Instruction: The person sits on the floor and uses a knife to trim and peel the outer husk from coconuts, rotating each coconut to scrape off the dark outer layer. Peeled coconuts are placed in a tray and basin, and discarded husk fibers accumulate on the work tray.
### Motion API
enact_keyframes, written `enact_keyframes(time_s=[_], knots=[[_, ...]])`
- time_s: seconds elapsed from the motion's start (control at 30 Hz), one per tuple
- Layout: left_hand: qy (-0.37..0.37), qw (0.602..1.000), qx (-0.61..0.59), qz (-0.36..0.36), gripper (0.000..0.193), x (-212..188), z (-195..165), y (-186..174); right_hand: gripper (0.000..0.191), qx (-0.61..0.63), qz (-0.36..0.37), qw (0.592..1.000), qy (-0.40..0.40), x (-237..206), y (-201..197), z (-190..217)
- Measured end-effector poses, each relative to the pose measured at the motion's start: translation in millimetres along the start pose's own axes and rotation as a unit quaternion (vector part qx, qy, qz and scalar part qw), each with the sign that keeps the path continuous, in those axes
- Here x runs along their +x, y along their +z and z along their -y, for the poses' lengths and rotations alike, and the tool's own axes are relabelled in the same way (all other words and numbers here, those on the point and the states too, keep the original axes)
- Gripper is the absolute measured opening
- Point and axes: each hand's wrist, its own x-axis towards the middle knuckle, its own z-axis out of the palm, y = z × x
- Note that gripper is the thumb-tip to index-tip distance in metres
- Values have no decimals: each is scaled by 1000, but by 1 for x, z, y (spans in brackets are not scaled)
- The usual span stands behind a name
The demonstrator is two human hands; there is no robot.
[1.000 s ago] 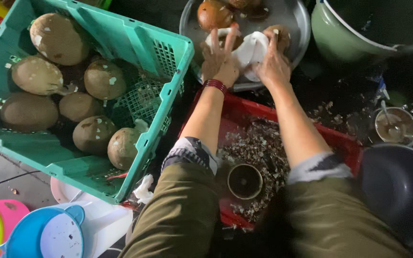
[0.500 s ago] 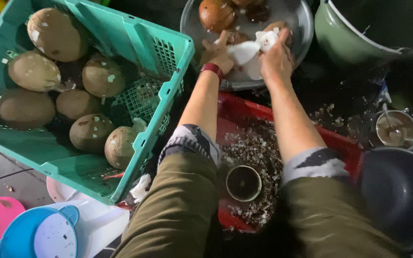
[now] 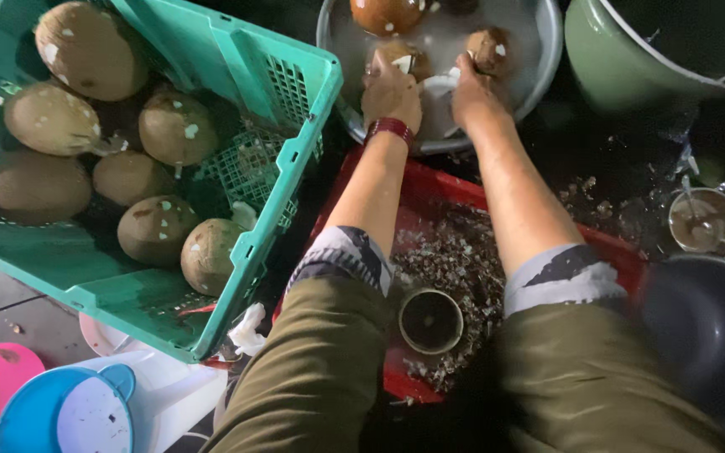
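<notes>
**Both hands in the metal basin, white piece between them**

Left hand (image 3: 392, 91) and right hand (image 3: 473, 91) both close on one white coconut piece (image 3: 440, 88) inside the metal basin (image 3: 539, 63). Three brown coconuts (image 3: 385, 13) lie just beyond the hands. Left of the left hand: teal crate (image 3: 249, 84), seven husked coconuts (image 3: 52, 119). Below the forearms: red tray (image 3: 430, 189), one small cup (image 3: 430, 320).

Far centre: metal basin (image 3: 539, 63), dull silver, wet sheen. Coconuts (image 3: 154, 231) in the left crate (image 3: 249, 252): rough, matt brown husk with white nicks. Crate: teal moulded plastic lattice, slightly glossy. Red plastic tray (image 3: 455, 189) near centre, strewn with dry, flaky shavings. Green bucket (image 3: 623, 63) far right: smooth, glossy. Trousers (image 3: 312, 386): matt olive cloth.
</notes>
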Motion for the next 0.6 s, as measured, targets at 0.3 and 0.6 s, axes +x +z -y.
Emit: enact_keyframes(time_s=[0.3, 0.6], knots=[[63, 893, 443, 43, 39, -8, -37, 17, 71, 146, -69, 987, 16, 26, 5, 7], [196, 824, 527, 69, 30, -11, -23, 13, 58, 112, 98, 984, 100, 31, 4, 2]])
